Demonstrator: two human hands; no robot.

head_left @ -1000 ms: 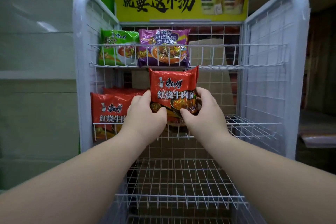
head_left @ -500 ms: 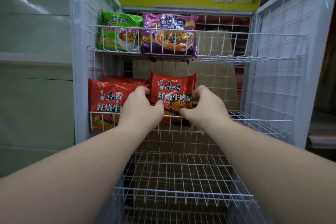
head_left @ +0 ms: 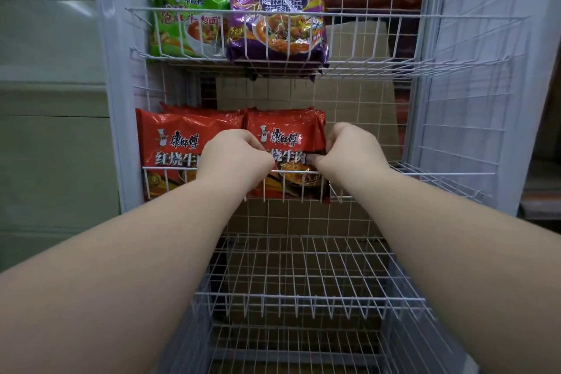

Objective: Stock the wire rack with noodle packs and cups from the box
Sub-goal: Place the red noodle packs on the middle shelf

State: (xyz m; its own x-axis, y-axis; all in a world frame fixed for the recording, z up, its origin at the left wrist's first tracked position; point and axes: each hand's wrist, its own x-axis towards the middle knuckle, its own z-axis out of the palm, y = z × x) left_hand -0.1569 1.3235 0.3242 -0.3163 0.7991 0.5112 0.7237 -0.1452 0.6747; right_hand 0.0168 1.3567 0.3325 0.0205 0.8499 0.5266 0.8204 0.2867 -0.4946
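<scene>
**Red pack seated upright on the middle shelf, both hands on it**

The red noodle pack (head_left: 287, 143) stands on edge in the middle shelf (head_left: 425, 174) of the wire rack (head_left: 473, 85), its lower part behind the shelf's front rail, face turned outward so the label reads. The left hand (head_left: 233, 161) grips its left side and the right hand (head_left: 349, 150) pinches its right edge, fingers curled over the wrapper; holding both sides likely keeps the soft pack square while it settles.

It sits just beside, and seemingly touching, a second red pack (head_left: 176, 146) on the left, with more red packs stacked behind that one. Keeping like flavours in one row appears to be the reason for the spot.

To the right of the held pack the middle shelf is open wire as far as the side panel, room for further packs. Above, a green pack (head_left: 188, 24) and a purple pack (head_left: 277, 24) lean against the top shelf's rail, the right part of that shelf bare. The lower shelf (head_left: 303, 270) holds nothing visible. The low top shelf limits headroom, so the hands probably need to withdraw forward over the rail. No box or cups are in view.
</scene>
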